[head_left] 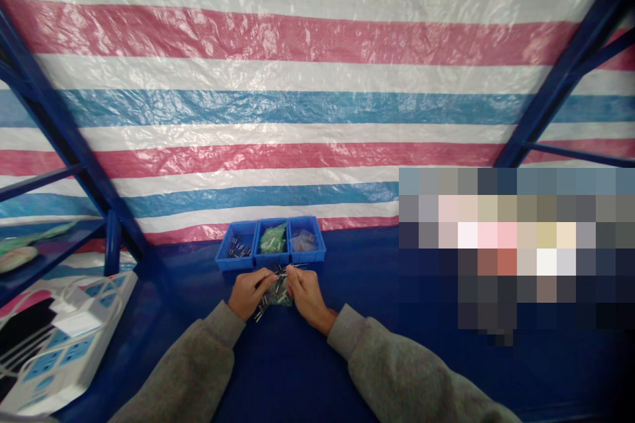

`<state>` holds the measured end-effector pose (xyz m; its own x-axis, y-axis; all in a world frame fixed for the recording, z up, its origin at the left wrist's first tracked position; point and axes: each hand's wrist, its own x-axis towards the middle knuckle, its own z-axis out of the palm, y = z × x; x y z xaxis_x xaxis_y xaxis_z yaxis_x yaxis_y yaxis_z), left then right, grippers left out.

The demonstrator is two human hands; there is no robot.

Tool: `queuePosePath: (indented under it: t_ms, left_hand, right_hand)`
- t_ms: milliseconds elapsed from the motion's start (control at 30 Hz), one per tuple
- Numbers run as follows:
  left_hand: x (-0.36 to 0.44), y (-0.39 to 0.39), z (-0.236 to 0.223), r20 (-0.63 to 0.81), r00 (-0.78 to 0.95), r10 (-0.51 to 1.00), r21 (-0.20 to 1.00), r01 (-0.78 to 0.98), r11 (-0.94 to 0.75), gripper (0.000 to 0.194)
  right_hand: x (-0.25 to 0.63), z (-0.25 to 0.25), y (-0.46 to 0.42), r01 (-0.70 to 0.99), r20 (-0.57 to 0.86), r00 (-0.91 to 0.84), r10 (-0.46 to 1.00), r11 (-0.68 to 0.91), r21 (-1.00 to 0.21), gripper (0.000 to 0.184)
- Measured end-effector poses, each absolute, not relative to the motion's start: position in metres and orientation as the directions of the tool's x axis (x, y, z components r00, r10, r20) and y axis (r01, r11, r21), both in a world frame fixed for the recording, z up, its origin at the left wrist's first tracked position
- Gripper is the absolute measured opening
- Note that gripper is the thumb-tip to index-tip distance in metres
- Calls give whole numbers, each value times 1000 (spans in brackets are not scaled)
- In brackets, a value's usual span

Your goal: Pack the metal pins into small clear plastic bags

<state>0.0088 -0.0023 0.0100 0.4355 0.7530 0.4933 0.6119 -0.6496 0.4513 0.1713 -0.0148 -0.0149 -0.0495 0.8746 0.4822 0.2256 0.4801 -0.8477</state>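
Since both grey sleeves (193, 363) angle in from the near side, the wrists turn inward: left hand (252, 292) has thumb and forefinger pinched together on some thin black-and-silver rods (260, 310). Right hand (305, 287) is curled, fingertips closed up on the rods too, with a clear plastic bag (283, 299) between them, just near of three blue bins (271, 259).
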Motion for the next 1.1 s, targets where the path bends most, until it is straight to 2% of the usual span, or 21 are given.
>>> queuePosePath:
  t_ms: [300,400,500,633,967,1100]
  left_hand:
    - [8,-2,7,485,429,762,439,634,-636,38]
    - [10,-6,12,496,384,779,492,614,-617,39]
    - [11,-8,17,499,333,800,548,594,-589,43]
    - [10,-9,16,494,316,810,581,573,-578,49]
    - [11,-8,14,531,275,801,593,555,-583,58]
    - [10,-6,11,531,247,810,601,564,-566,59]
  right_hand:
    - [171,-13,-17,203,466,-49,884,465,-862,55]
    - [172,-11,-16,256,490,1,872,473,-843,50]
    - [173,-8,-16,293,510,38,859,479,-828,37]
    - [172,-4,-19,253,521,-40,853,513,-820,23]
    - [171,-4,-20,255,517,-151,842,539,-803,20]
    - [171,-6,-19,267,548,-162,821,571,-776,25]
